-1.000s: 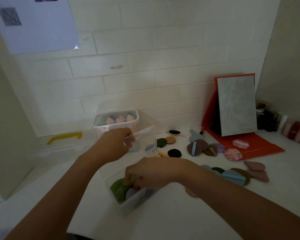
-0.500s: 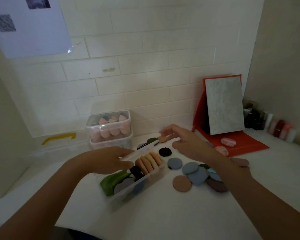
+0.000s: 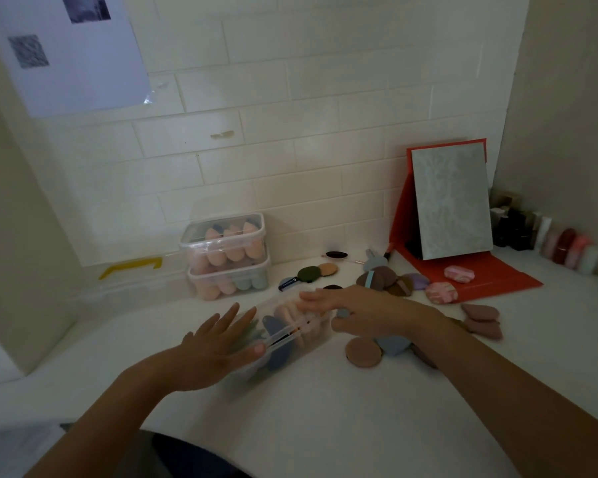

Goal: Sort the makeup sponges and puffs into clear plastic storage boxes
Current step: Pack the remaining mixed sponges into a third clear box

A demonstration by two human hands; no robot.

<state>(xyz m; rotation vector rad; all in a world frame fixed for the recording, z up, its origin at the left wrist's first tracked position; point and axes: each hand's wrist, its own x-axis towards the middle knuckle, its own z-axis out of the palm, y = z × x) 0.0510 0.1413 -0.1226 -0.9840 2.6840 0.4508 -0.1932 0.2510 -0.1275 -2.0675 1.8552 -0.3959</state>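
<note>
- You are laying your left hand flat, fingers spread, on the clear box mid-counter, in front of the stacked boxes.
- Your right hand, fingers straight, is pressing its far end; keep the pressure even so the lid likely seats.
- Loose puffs are lying just beside it.

Clear box: motion-blurred. Its left end is under the left grip, its far rim under the right grip. Contents read only as colour smears. Whether the right grip pinches the box or rests on it: cannot tell. Dark puff mostly behind the right forearm. Bottles too dim to read. Wall paper cut by the top edge, print blurred.
</note>
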